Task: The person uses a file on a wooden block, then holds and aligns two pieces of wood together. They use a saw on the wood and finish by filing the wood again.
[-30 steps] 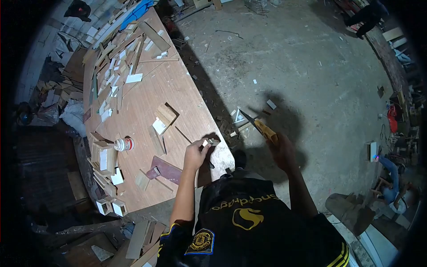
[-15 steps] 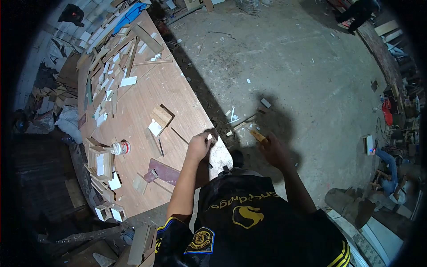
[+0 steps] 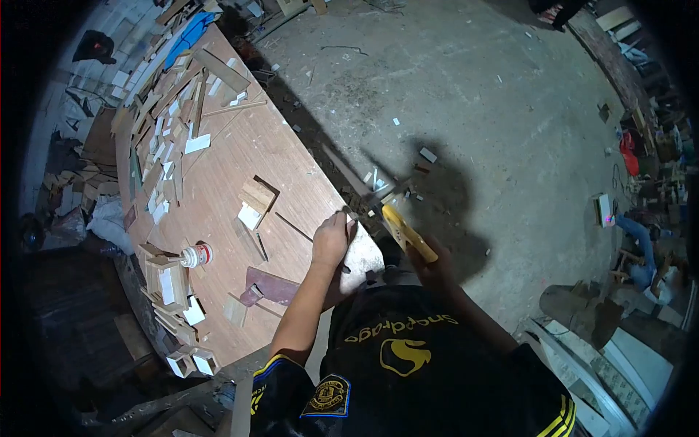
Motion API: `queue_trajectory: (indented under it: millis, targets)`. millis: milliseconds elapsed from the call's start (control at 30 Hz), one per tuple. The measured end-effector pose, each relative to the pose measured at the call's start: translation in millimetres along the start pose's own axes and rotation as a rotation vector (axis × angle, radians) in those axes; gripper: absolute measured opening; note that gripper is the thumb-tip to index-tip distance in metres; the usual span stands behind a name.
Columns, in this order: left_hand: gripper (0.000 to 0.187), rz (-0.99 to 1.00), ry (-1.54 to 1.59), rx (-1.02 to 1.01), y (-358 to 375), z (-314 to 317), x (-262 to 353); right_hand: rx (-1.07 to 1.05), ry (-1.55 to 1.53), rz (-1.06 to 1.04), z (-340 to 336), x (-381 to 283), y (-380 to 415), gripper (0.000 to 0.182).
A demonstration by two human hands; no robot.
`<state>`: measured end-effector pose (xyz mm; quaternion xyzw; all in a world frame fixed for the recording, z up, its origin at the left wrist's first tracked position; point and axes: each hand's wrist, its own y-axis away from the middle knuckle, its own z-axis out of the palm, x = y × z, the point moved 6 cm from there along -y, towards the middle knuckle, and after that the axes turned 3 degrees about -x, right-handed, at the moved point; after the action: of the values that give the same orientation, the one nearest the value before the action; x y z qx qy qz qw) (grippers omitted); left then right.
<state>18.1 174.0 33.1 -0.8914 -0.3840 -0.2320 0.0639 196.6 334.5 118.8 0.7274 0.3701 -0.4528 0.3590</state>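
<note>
My right hand is wrapped round the yellow handle of a hand saw. The saw's blade points up and to the left, beside the table's edge, partly blurred. At the right edge of the wooden table rests my left hand, its fingers closed together. Something small and pale shows at its fingertips, too little to name. Just right of this hand lies a whitish, worn patch at the table's corner. Nearest on the tabletop are a thin dark stick and a small wooden block piece.
Wood strips and white offcuts crowd the table's far end. A glue-like jar stands near small wooden boxes on the left. A maroon flat piece lies close to me. Scraps litter the concrete floor.
My right hand has moved down and left, bringing the saw to the table's edge, with its blade now visible. My left hand stays at the edge. The view has shifted slightly.
</note>
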Motion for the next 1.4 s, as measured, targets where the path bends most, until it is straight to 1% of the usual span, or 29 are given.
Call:
queue_trajectory:
  millis: [67, 100, 167, 300, 367, 400, 467, 500, 567, 600, 667, 800, 867, 1000, 1067, 1100, 1167, 1200, 1267, 1400]
  targets:
    - [0.028, -0.018, -0.144, -0.078, -0.5, 2.2, 0.1, 0.002, -0.023, 0.039, 8.2, 2.7, 8.4, 0.016]
    - [0.028, -0.005, -0.146, -0.086, -1.7, 0.1, 2.2, 0.015, -0.027, 0.046, 12.3, 5.3, 12.8, 0.016]
    - [0.031, -0.071, -0.295, -0.191, -1.5, 0.2, 0.6, -0.008, -0.057, 0.002, 23.8, 11.0, 21.9, 0.017]
    - [0.032, -0.046, -0.339, -0.315, -3.9, 1.4, -5.4, -0.019, 0.003, 0.027, 37.1, 28.0, 36.2, 0.019]
    - [0.031, -0.075, -0.347, -0.383, -5.7, 2.9, -8.7, 0.070, 0.057, -0.151, 38.7, 23.5, 43.2, 0.020]
    - [0.031, -0.064, -0.349, -0.394, -7.5, 4.2, -9.1, 0.080, 0.054, -0.139, 39.4, 24.7, 44.3, 0.020]
    - [0.030, -0.061, -0.353, -0.470, -8.1, 9.6, -14.9, 0.074, 0.094, -0.190, 40.6, 21.1, 45.9, 0.020]
    - [0.029, -0.015, -0.342, -0.434, -8.7, 9.2, -14.6, 0.085, 0.092, -0.178, 40.9, 23.0, 47.8, 0.020]
    - [0.028, 0.007, -0.325, -0.449, -8.4, 11.8, -17.7, 0.032, 0.056, -0.122, 46.6, 29.5, 50.3, 0.021]
    - [0.027, 0.018, -0.306, -0.452, -9.6, 10.7, -16.2, 0.044, 0.053, -0.112, 47.7, 31.3, 51.6, 0.021]
    - [0.028, 0.029, -0.333, -0.481, -11.9, 12.4, -16.4, 0.081, 0.039, -0.127, 48.3, 33.5, 53.0, 0.022]
    - [0.029, 0.048, -0.324, -0.489, -10.8, 14.5, -22.0, 0.089, 0.052, -0.135, 53.2, 37.3, 55.4, 0.023]
    - [0.030, 0.044, -0.317, -0.483, -11.9, 14.9, -23.1, 0.149, 0.048, -0.197, 54.2, 35.1, 55.2, 0.024]
    - [0.031, 0.093, -0.338, -0.502, -13.6, 19.6, -24.2, 0.152, 0.019, -0.148, 51.5, 29.3, 50.9, 0.023]
    - [0.031, 0.100, -0.307, -0.449, -17.2, 16.2, -21.4, 0.172, 0.050, -0.178, 50.4, 27.1, 49.5, 0.023]
    - [0.031, 0.110, -0.306, -0.454, -18.3, 16.1, -21.1, 0.180, 0.053, -0.172, 50.6, 27.9, 50.4, 0.023]
    - [0.030, 0.100, -0.304, -0.463, -20.0, 15.7, -24.2, 0.131, -0.042, -0.060, 54.7, 36.5, 51.9, 0.022]
    - [0.030, 0.102, -0.301, -0.465, -19.9, 17.6, -26.2, 0.132, -0.041, -0.057, 54.2, 36.5, 53.9, 0.022]
    - [0.031, 0.053, -0.321, -0.405, -21.1, 16.6, -34.7, 0.153, -0.059, -0.100, 51.4, 33.4, 58.3, 0.020]
    - [0.033, 0.043, -0.336, -0.432, -20.5, 14.8, -34.4, 0.143, 0.008, -0.090, 49.3, 29.8, 65.0, 0.020]
